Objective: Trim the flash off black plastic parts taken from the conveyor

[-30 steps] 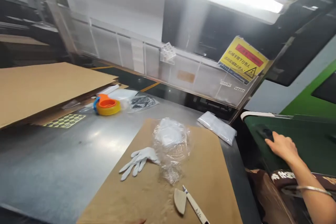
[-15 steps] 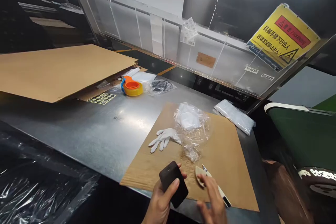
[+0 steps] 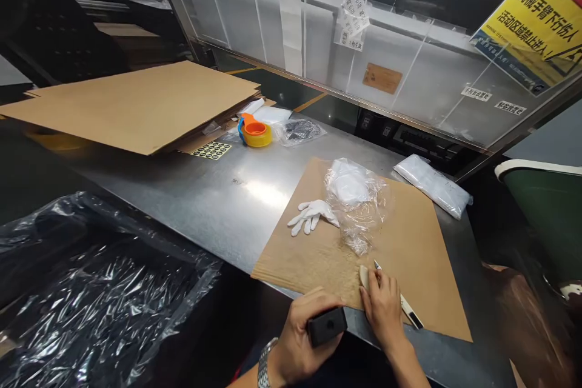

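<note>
My left hand is wrapped round a black, flat block with rounded edges, its end turned toward me, above the table's front edge. My right hand rests on the cardboard sheet, fingers closed on a small beige, curved piece partly hidden under them. Just beside that hand lies a slim white craft knife with a pointed tip and a black end. A white glove lies farther up the sheet, beside crumpled clear plastic with white material inside.
At the back left of the metal table are stacked cardboard sheets, a sticker sheet and a tape dispenser. A white plastic-wrapped packet lies at right. Black plastic film spreads at lower left.
My left hand has turned the black block from face-up to end-on. My right hand has come down onto the beige piece. The view has shifted, moving the table contents up and right.
</note>
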`<control>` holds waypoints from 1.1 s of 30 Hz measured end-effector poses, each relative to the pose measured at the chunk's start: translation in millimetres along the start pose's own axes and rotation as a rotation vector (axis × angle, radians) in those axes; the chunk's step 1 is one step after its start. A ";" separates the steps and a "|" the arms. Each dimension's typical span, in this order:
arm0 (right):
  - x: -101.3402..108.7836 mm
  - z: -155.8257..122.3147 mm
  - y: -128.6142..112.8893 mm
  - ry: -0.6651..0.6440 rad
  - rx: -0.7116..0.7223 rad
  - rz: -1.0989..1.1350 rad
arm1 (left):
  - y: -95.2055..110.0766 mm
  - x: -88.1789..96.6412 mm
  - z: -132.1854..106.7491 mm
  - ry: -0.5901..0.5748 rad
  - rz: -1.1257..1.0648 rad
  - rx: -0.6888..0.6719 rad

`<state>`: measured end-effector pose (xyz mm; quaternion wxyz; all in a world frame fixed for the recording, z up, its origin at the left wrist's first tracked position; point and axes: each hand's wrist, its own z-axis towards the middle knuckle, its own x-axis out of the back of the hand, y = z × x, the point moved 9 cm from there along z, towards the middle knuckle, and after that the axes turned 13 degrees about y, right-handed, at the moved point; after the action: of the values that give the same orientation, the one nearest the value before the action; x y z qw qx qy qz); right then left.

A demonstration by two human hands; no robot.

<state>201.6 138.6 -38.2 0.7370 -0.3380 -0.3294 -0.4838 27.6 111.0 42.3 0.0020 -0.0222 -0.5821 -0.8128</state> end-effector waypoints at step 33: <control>103.6 35.4 -120.7 -0.297 0.123 0.841 | -7.0 -5.0 -20.9 -0.172 0.178 0.034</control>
<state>115.6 80.0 87.3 0.8330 -0.4639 -0.2937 -0.0682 31.7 93.3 28.8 0.0243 -0.1434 -0.5895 -0.7945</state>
